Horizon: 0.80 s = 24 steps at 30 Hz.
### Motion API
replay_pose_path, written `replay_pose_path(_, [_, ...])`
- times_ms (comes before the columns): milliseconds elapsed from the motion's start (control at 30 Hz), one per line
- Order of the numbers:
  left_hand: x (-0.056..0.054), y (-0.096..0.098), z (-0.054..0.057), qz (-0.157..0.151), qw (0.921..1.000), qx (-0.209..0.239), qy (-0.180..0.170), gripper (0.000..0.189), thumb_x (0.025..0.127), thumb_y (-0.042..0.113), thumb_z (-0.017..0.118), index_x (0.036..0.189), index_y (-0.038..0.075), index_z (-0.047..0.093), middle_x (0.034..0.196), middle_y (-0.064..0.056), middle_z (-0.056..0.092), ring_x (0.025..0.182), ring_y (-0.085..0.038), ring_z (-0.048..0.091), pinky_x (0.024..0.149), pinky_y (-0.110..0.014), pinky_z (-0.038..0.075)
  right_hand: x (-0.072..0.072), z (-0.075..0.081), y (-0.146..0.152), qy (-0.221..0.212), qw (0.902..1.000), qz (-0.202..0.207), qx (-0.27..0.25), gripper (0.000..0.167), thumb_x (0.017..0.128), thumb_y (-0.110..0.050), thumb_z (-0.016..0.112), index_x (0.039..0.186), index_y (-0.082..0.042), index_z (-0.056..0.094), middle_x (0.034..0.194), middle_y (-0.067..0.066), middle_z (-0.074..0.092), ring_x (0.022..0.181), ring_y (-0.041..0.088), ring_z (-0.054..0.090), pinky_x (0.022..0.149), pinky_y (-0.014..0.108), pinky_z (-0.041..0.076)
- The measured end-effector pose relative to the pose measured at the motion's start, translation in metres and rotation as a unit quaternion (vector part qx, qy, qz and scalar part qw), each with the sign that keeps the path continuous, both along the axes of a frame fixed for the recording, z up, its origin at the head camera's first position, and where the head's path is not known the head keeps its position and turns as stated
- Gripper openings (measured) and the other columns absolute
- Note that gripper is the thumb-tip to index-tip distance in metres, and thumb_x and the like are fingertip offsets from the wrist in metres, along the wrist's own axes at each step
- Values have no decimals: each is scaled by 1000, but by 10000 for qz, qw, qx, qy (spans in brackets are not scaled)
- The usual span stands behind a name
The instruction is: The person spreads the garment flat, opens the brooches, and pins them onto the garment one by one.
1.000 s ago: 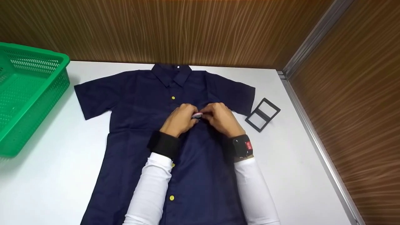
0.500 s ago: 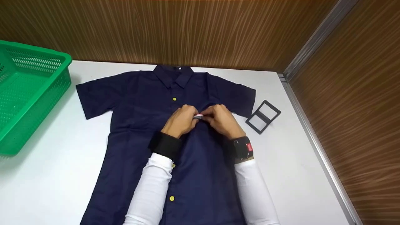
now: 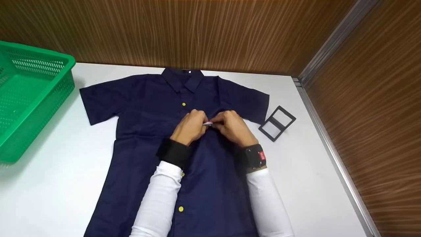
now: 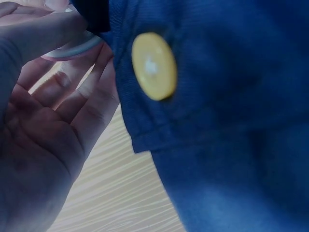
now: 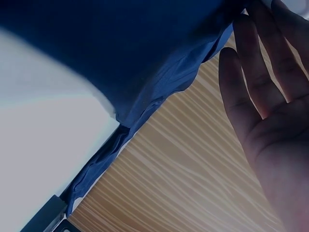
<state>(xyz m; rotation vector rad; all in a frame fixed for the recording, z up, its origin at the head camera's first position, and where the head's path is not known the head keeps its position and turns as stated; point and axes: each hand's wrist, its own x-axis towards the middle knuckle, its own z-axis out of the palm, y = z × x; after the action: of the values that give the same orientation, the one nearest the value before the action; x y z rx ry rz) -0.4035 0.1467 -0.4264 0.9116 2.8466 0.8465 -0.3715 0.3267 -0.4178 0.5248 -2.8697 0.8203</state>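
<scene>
A dark navy short-sleeved shirt (image 3: 146, 112) with yellow buttons lies spread flat, collar at the far side. Over its chest, right of the button line, both hands meet at a small round badge (image 3: 208, 123) with a pale and reddish rim, seen nearly edge-on. My left hand (image 3: 191, 125) grips it between thumb and fingers; the left wrist view shows the badge's rim (image 4: 75, 52) beside the shirt cloth. The right hand (image 3: 233, 127) pinches at the badge's right side. Its thumb and fingertip contact is partly hidden, as is the badge's back.
A green perforated basket (image 3: 49, 89) stands at the left of the white table (image 3: 315, 171). Right of the shirt's sleeve lies a black frame with two pale panes (image 3: 277, 123). Wood-grain panels (image 3: 210, 33) rise behind and to the right.
The badge has tilted slightly flatter between the fingers. Both hands stay at nearly the same spot on the chest; the view has shifted a little since the first frame.
</scene>
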Motion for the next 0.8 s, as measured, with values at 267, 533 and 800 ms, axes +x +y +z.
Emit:
replay_pose_path(267, [0,1,-3,-2,9998,-65,-166,15,95,5,68,105,3,79,106,-13,77,95,-29,74,86,-42,60,-3,-7,2,-35,10000,-24,-54,15,92,-11,77,102,-18,85,100,-1,82,98,17,75,89,37,59])
replay_pose_path(533, [2,-10,-8,-58,9950,-670,-741,71,84,36,86,142,4,61,146,-17,56,138,-37,50,116,-51,42,-4,-14,6,-254,9994,-29,250,17,90,-7,76,103,-14,84,105,1,81,104,20,74,94,40,58])
replay_pose_path(800, [1,-10,-24,-15,9815,-1171,-1513,106,83,49,84,163,8,29,174,-16,16,162,-37,11,128,-63,17,-6,-15,0,-1151,9908,554,441,45,83,-10,84,126,-4,73,121,10,77,113,27,70,101,44,54])
